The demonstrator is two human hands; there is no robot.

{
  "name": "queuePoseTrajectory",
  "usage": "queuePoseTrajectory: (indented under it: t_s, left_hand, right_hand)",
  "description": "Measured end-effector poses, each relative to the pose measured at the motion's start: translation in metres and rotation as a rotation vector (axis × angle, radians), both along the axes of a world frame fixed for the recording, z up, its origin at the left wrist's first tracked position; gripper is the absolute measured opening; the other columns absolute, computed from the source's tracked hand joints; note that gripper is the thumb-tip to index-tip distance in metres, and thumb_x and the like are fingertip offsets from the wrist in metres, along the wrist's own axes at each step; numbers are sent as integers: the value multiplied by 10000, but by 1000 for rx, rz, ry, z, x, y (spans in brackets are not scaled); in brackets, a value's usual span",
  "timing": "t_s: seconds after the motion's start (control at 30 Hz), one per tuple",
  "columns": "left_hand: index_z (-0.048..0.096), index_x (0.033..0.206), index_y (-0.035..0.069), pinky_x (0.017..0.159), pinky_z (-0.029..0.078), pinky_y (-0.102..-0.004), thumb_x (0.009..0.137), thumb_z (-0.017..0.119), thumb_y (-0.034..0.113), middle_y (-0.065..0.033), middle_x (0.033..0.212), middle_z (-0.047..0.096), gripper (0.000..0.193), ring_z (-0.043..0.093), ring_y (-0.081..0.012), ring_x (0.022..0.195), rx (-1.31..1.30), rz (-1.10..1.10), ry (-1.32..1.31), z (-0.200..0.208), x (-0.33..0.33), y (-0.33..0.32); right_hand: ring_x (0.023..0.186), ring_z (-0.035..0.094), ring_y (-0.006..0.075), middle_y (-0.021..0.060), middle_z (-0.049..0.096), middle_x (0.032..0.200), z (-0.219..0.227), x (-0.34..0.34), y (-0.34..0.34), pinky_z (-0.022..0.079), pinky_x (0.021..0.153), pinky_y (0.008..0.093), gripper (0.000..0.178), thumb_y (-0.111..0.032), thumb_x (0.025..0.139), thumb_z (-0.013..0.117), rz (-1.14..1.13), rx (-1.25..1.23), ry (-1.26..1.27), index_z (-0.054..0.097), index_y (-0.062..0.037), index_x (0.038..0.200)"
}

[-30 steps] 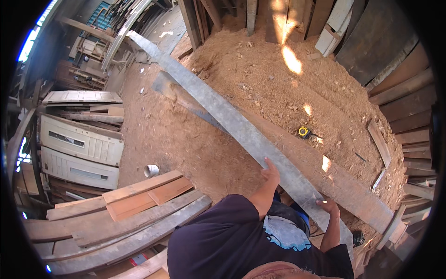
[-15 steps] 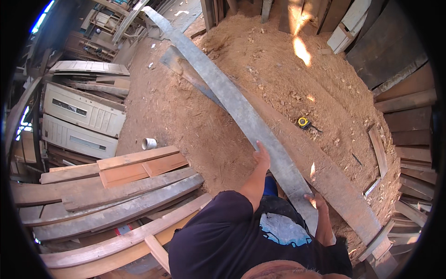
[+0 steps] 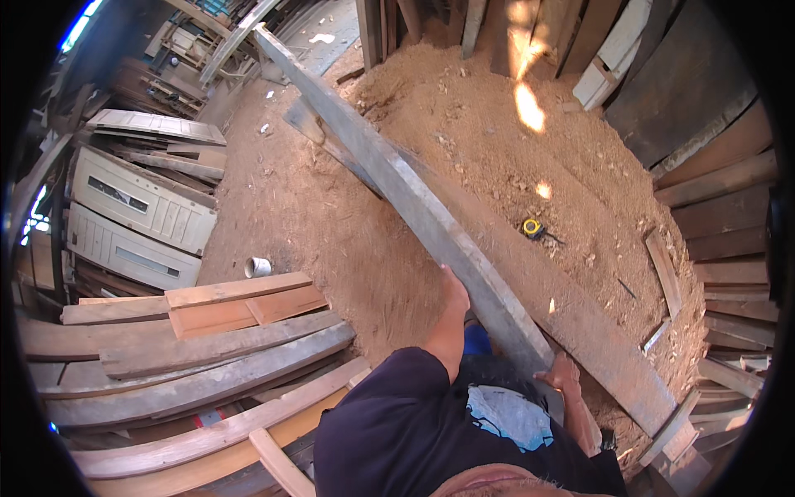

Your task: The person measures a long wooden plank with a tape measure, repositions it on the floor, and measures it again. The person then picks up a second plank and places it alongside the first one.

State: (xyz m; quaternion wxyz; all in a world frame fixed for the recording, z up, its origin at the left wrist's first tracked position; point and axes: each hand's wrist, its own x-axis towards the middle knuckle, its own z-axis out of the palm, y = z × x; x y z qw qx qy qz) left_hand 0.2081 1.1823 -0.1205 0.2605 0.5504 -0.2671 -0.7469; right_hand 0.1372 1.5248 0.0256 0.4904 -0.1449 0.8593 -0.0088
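**Long grey plank held over sawdust floor**

Long grey plank [image 3: 397, 186] runs diagonally from upper left of frame down to lower centre, near end at the person's torso. Left hand [image 3: 454, 290] is up against the plank's left edge at centre frame, fingers wrapped behind it, so grip is likely but can't confirm. Right hand [image 3: 563, 374] clasps the plank's near end, lower right of centre.

Second, browner board [image 3: 580, 315] lies on the ground just right of the plank, roughly parallel.

Floor: loose reddish sawdust [image 3: 497, 141], heaped toward top centre, with sun patches. Yellow tape measure [image 3: 532, 227] sits on the sawdust right of centre. Small white cup [image 3: 257, 267] is on the ground left of centre.

Surroundings: stacked curved and flat timbers [image 3: 190, 364] at lower left, white panelled doors [image 3: 132, 219] lying at left, and dark boards [image 3: 720, 215] leaning along the right edge. More lumber stands upright at the top.
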Motion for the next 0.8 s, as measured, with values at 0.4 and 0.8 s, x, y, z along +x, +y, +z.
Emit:
queuePoseTrajectory:
  t_s: [0.4,0.8]
  left_hand:
    - [510,1328,8,973,465,-431,1015,249,562,-172,1175,639,687,626,-307,1052,-125,3,175,-48,-6,0]
    - [468,1376,40,1029,414,-454,928,442,626,-163,1285,577,738,542,-365,1168,-454,-618,-42,39,3,4]
  right_hand:
    - [984,650,407,233,668,1030,-3,27,-1,519,865,480,820,-344,576,873,57,-128,195,517,-5,1232]
    - [892,665,411,224,683,896,-14,22,7,529,810,482,566,-154,622,701,-28,-223,444,557,-62,1162]
